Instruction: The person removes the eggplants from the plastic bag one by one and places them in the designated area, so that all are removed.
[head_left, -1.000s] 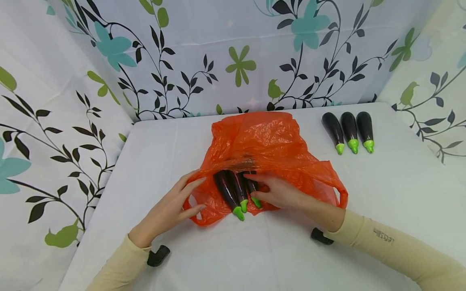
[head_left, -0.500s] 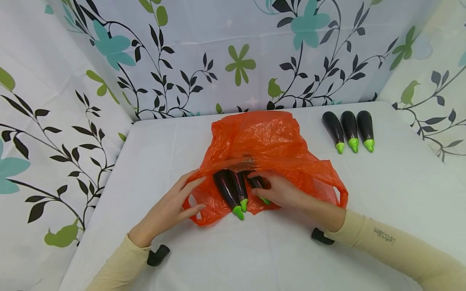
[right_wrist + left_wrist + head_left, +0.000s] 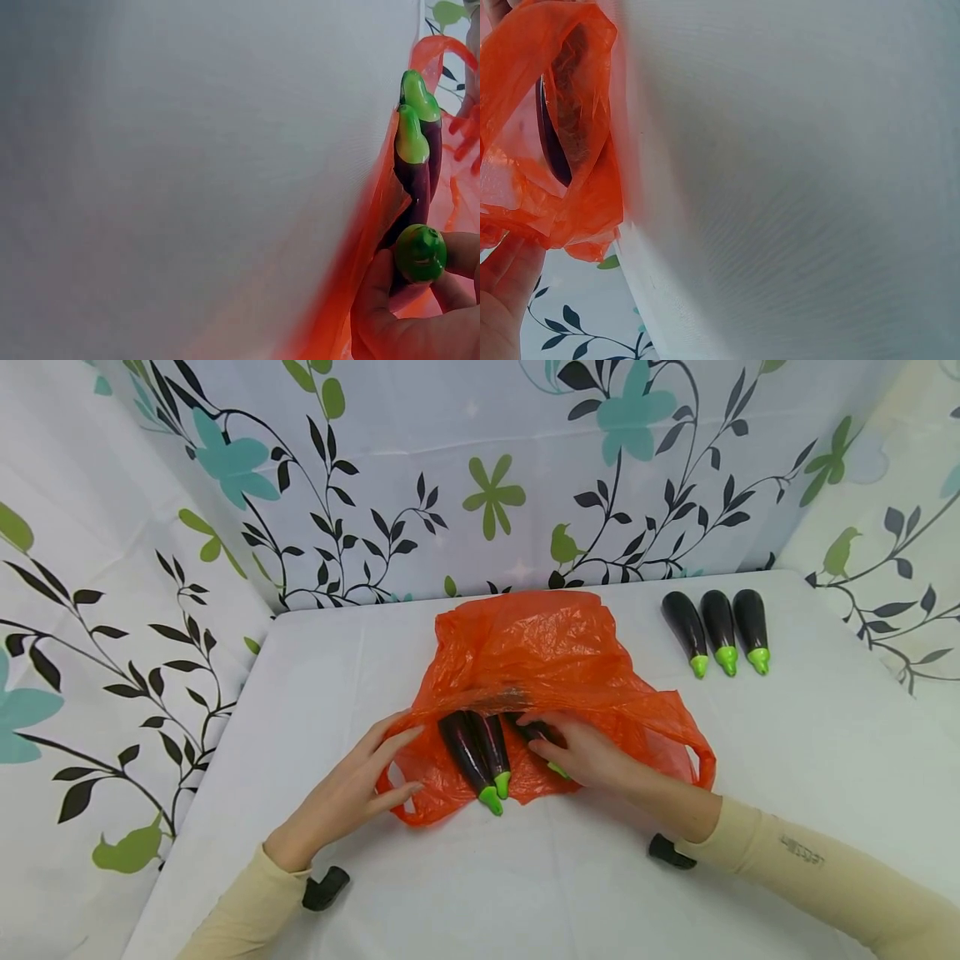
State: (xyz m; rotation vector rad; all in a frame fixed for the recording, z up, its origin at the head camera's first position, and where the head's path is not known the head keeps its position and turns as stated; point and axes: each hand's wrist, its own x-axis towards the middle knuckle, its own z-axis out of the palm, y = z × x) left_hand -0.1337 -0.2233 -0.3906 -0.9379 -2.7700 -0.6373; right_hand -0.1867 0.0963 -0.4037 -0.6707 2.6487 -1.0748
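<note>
A crumpled orange plastic bag (image 3: 528, 635) lies in the middle of the table, its mouth toward me. My left hand (image 3: 352, 793) is at the left side of the mouth, with extended fingers (image 3: 517, 274) touching the plastic and the thumb apart. Inside the mouth, two dark eggplants (image 3: 474, 756) with green stems lie side by side. To their right, my right hand (image 3: 581, 747) grips a third eggplant (image 3: 420, 255) between thumb and fingers, its green stem end showing. The bag's upper layer covers the far ends of these eggplants.
Three more eggplants (image 3: 717, 628) lie in a row at the back right of the white table (image 3: 480, 893). A patterned curtain (image 3: 495, 443) stands behind and beside the table. A dark wrist device (image 3: 326, 887) sits below each sleeve.
My right hand has shifted the third eggplant to the right, away from the other two, and its stem end swings right. The left hand and the bag stay nearly still.
</note>
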